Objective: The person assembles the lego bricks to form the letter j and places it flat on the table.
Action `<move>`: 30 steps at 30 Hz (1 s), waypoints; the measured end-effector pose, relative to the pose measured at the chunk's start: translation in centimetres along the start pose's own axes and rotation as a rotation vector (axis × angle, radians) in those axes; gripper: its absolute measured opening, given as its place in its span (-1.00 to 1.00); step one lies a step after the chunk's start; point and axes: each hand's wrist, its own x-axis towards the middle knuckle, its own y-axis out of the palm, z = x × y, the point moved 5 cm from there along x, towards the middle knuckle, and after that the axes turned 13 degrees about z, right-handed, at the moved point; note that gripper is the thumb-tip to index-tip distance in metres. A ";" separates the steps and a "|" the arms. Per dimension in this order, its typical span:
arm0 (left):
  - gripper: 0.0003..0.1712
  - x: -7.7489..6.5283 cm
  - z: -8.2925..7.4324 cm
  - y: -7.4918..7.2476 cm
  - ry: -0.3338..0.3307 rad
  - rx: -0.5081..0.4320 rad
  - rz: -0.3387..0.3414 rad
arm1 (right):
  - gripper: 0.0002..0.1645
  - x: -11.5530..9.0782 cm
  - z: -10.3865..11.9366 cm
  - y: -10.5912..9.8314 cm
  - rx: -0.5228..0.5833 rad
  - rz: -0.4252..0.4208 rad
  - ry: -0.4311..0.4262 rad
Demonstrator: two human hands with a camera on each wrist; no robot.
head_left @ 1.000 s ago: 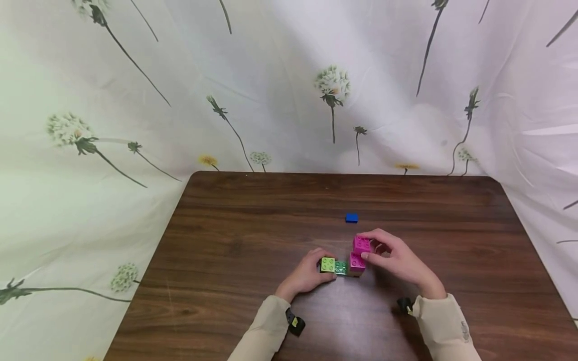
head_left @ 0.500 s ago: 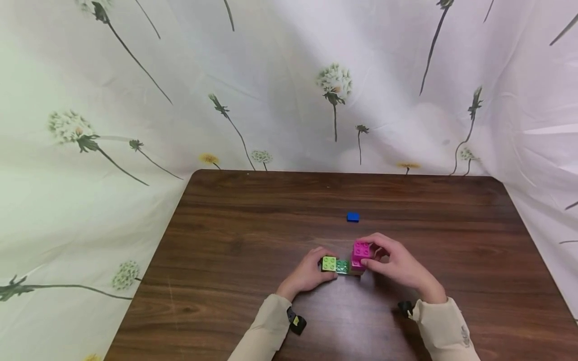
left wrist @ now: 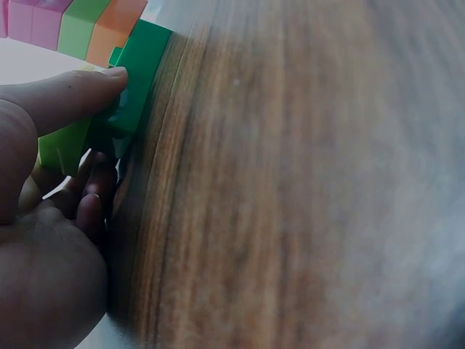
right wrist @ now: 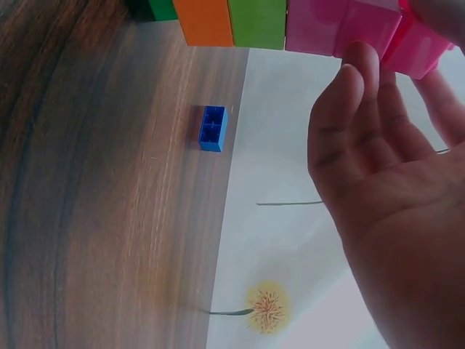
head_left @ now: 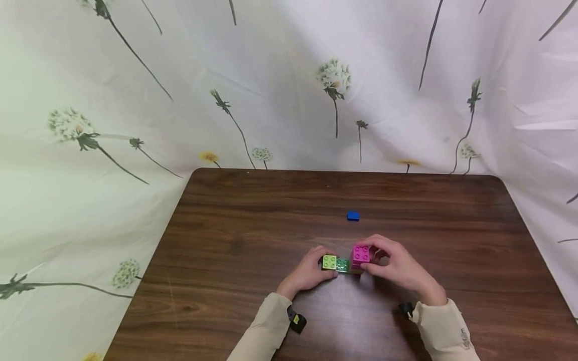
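A green base brick (head_left: 342, 265) lies on the table with a lime brick (head_left: 329, 262) on its left end. From its right end rises a stack: an orange brick (right wrist: 205, 22), a lime-green brick (right wrist: 258, 22), then pink bricks (right wrist: 316, 27). My left hand (head_left: 309, 273) grips the left end, thumb against the green base in the left wrist view. At the top of the stack my right hand (head_left: 397, 265) pinches the uppermost pink brick (head_left: 361, 253). In the right wrist view that brick sits at a slight angle to the pink below; whether it is fully seated I cannot tell.
A small blue brick (head_left: 353, 216) lies farther back on the brown wooden table (head_left: 253, 215), beyond the stack. Behind the table's far edge hangs a white cloth (head_left: 280, 100) printed with dandelions.
My right hand has brought the uppermost pink brick down and nearer onto the stack, covering the pink studs beneath. The left hand has kept its grip on the base end.
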 end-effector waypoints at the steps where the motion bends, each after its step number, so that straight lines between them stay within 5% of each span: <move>1: -0.57 0.0 0.0 0.0 0.001 0.001 -0.001 | -0.54 0.0 0.0 0.0 0.000 -0.002 -0.006; 22: -0.57 -0.1 -0.4 -0.2 0.003 -0.008 -0.001 | -0.54 -0.3 0.7 -0.2 -0.094 -0.053 -0.092; 30: -0.57 0.0 -0.4 -0.2 -0.002 -0.011 0.001 | -0.48 -0.2 1.7 -0.3 -0.189 -0.096 -0.189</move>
